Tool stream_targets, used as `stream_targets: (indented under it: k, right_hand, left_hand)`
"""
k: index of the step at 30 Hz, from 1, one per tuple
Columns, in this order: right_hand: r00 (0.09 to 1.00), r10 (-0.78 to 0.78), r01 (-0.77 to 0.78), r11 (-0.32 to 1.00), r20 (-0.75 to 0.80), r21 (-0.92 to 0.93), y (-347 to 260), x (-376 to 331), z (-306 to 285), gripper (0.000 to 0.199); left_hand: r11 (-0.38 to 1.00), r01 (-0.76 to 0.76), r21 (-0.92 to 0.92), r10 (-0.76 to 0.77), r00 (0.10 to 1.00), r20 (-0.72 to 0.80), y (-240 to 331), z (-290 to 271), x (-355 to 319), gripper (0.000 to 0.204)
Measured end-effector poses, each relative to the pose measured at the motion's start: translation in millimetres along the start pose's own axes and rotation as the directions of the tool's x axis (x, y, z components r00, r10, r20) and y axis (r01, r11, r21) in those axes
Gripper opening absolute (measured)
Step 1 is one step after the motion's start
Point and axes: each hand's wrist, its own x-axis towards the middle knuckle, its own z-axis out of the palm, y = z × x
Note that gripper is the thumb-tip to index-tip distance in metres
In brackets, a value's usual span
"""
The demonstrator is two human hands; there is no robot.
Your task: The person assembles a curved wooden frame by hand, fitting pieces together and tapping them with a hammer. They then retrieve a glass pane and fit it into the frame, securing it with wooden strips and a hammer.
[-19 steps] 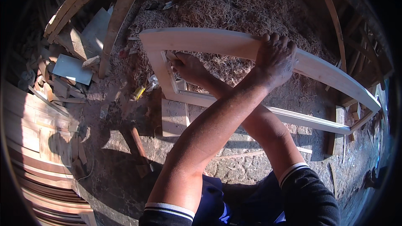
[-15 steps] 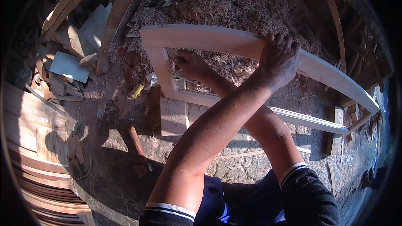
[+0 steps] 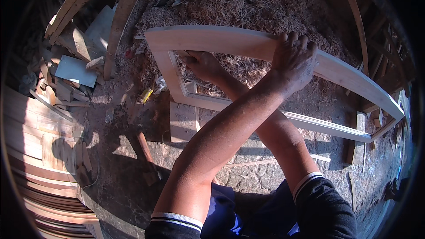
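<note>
A pale wooden frame [image 3: 212, 36] with one long curved side lies across the view, raised on wooden blocks. My forearms cross over it, left above right. My left hand [image 3: 294, 59] reaches to the right and wraps over the curved rail, fingers closed around its far edge. Inside the frame's opening, my right hand [image 3: 204, 65] is close to the far left inner corner, fingers bent and closed. A small pale piece shows at its fingertips by the rail; its kind cannot be made out.
Wood shavings [image 3: 230, 4] are heaped behind the frame. A hammer [image 3: 145, 148] rests on the floor at left, near a yellow-handled tool [image 3: 147, 94]. Stacked boards [image 3: 48, 186] and offcuts lie farther left. A wooden block [image 3: 183, 124] supports the frame; curved pieces [image 3: 126, 17] stand behind.
My right hand has shifted slightly toward the far rail inside the frame's corner. My left hand keeps its hold on the curved rail. The view has turned a little.
</note>
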Motion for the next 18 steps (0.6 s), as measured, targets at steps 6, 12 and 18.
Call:
stream_targets:
  k: [6,12,18]
  right_hand:
    - [0.995,-0.101,0.099,0.963,0.003,-0.252,-9.6,-30.5,-13.5,0.031]
    - [0.91,0.403,-0.352,0.871,-0.091,0.343,1.7,-237.5,-68.7,0.04]
    - [0.06,0.817,0.469,0.484,-0.574,0.739,43.9,-470.3,-134.4,0.037]
  left_hand:
    - [0.999,-0.008,-0.039,0.01,0.998,0.062,0.2,-7.2,-0.1,0.034]
    - [0.997,0.019,0.081,-0.034,0.982,0.187,1.7,-12.8,6.6,0.045]
    - [0.994,-0.046,0.101,0.026,0.98,0.195,-8.4,-10.5,4.7,0.045]
